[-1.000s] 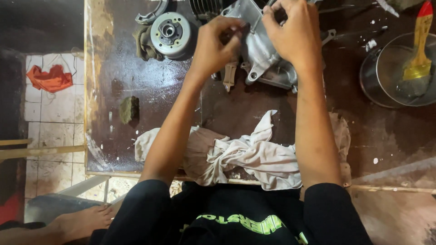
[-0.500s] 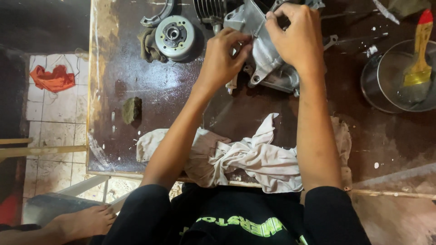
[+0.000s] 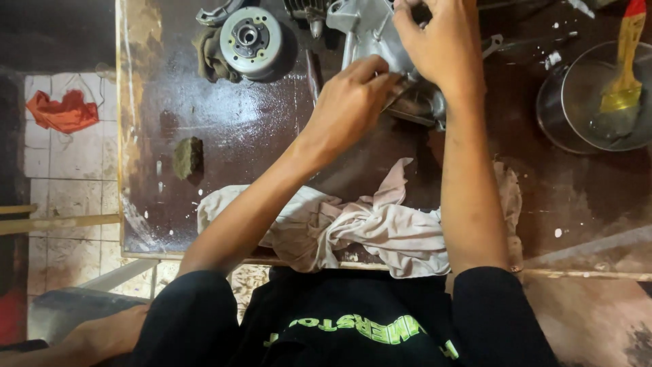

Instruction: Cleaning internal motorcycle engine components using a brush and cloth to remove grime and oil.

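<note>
Casing [image 3: 363, 30] of grey cast metal lies at the far edge of the dark, wet surface [image 3: 224, 129]; it looks heavy, stiff and oily, best gripped by its outer flanges. Left hand [image 3: 350, 102] pinches its lower edge, right hand [image 3: 438, 47] clasps its top. A rag [image 3: 380, 231] lies near, a flywheel [image 3: 251, 34] left, a pan [image 3: 598, 102] with brush [image 3: 621, 75] right. Tiled floor [image 3: 61, 170] lies beyond.
</note>
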